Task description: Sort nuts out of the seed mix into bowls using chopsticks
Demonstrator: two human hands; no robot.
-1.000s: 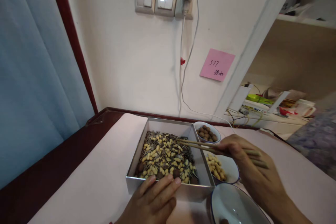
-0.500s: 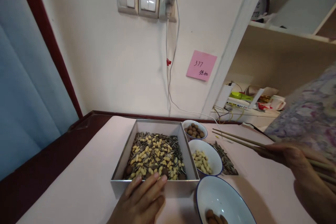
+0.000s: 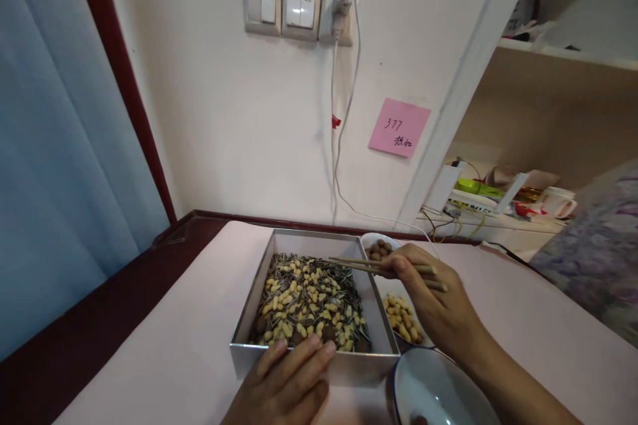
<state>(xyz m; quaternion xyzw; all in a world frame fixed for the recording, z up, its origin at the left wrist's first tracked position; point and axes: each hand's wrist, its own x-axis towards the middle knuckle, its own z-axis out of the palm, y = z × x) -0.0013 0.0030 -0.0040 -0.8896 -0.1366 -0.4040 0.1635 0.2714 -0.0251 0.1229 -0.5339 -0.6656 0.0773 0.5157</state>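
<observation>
A square metal box (image 3: 349, 368) holds sunflower seeds (image 3: 349, 285) and peanuts in shells (image 3: 279, 302) mixed together, with a few round brown nuts (image 3: 327, 334) along the front. My left hand (image 3: 286, 382) rests on the box's front rim, fingers stretched out and holding nothing. Pinched in my right hand (image 3: 428, 295) is a pair of wooden chopsticks (image 3: 356, 264); their tips hang over the back right of the box, and I see nothing between them. Behind that hand, partly covered, are a bowl of peanuts (image 3: 403, 319) and a bowl of round brown nuts (image 3: 379, 250).
At the front right a larger blue-rimmed bowl (image 3: 438, 378) has a brown nut at its bottom. Pink paper (image 3: 164, 319) covers the table. A white cord (image 3: 379, 216) runs down the wall to the table's back. A person in flowered cloth (image 3: 593, 259) is at the right.
My right hand has moved left with the chopsticks, from the right side to over the box. The view has shifted slightly left. My left hand stays at the rim.
</observation>
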